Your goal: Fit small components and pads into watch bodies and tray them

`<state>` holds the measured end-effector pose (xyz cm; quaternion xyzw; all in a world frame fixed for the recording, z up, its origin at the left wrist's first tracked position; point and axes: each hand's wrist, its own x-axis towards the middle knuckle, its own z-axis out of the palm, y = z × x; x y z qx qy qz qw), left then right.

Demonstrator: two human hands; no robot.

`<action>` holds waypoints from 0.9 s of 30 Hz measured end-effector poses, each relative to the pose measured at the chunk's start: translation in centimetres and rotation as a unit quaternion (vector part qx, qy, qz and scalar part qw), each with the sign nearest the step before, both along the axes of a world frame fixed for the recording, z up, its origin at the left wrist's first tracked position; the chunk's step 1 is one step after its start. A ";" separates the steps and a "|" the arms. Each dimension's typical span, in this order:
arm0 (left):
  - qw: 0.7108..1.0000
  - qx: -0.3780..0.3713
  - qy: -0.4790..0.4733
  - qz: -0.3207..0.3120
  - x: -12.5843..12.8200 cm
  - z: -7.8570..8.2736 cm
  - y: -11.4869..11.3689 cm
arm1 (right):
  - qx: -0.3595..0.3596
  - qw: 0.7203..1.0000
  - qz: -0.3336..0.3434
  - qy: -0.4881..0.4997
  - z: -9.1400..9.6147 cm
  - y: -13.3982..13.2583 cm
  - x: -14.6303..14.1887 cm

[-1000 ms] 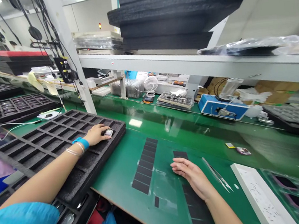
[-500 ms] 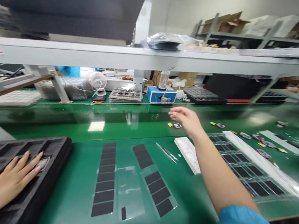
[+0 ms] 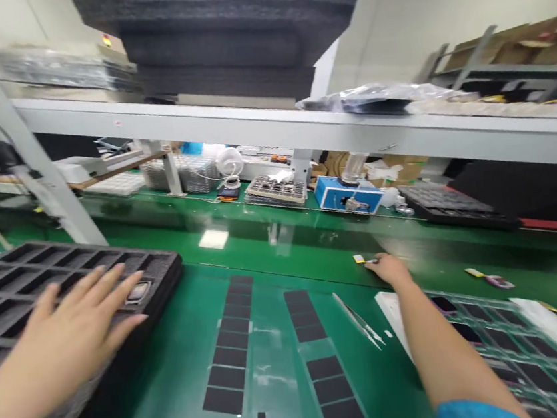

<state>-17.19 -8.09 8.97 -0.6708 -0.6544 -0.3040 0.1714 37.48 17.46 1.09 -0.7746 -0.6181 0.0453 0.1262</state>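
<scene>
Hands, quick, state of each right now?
Left hand: open, spread over the foam tray, holding nothing.
Right hand: at a small part on the belt; grip unclear.

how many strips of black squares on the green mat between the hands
2. The left strip lies beside the foam tray, by the left hand; the right strip, beside the tweezers, runs off the bottom edge, so part is hidden.

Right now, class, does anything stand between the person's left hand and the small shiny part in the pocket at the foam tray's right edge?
Nothing visible does. The left hand hovers open above the black foam tray, its fingers pointing toward the small part, which lies uncovered in its pocket.
</scene>
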 end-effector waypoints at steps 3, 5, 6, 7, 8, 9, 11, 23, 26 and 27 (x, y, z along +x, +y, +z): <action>0.994 -0.012 -0.029 -0.109 5.7 0.6 -3.2 | -0.001 0.997 0.083 -0.004 1.1 -0.2 -0.9; 0.978 -0.047 -0.075 -0.191 9.3 0.0 -3.7 | 0.035 0.989 0.145 -0.010 2.3 -1.7 -2.6; 0.966 -0.073 -0.116 -0.219 10.8 -0.5 -3.2 | 0.066 0.982 0.178 -0.011 3.0 -2.9 -3.9; 0.952 -0.109 -0.171 -0.230 12.0 -1.1 -2.2 | 0.105 0.971 0.214 -0.005 3.7 -4.5 -5.4; 0.933 -0.146 -0.229 -0.236 13.1 -1.7 -0.8 | 0.140 0.960 0.243 0.013 4.3 -6.3 -7.2; 0.908 -0.176 -0.292 -0.244 13.9 -2.4 0.8 | 0.168 0.946 0.273 0.043 4.8 -8.3 -9.1; 0.823 -0.251 -0.421 -0.286 15.0 -3.7 4.2 | 0.205 0.914 0.332 0.109 5.2 -12.5 -13.0; 0.427 -0.441 -0.651 -0.446 15.0 -9.3 7.5 | 0.289 0.798 0.469 0.245 -1.0 -20.6 -21.2; 0.431 -0.406 -0.688 -0.419 15.2 -9.1 7.6 | 0.287 0.814 0.432 0.262 -0.7 -21.0 -21.2; 0.437 -0.396 -0.693 -0.415 15.3 -9.1 7.7 | 0.288 0.819 0.418 0.268 -0.6 -21.1 -21.2</action>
